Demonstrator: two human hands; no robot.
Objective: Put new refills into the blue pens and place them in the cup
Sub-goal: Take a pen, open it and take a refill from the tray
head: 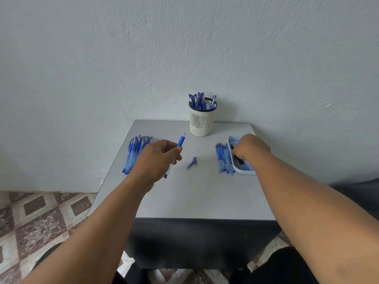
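Some pens stand in the cup [202, 119] at the desk's back edge, many pens [135, 152] wait by its left edge, the left hand [158, 158] grips an open pen [178, 149], and the right hand [251, 147] reaches into the tray [244, 171], grip hidden.

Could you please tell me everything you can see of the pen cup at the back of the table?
The pen cup is a cream, plastic-looking cylinder with slotted walls, a finely perforated lower band and a dark rim. It stands upright near the back edge of the grey table, close to the wall. Several capped blue pens stand in it, leaning on the rim. Neither hand touches it.
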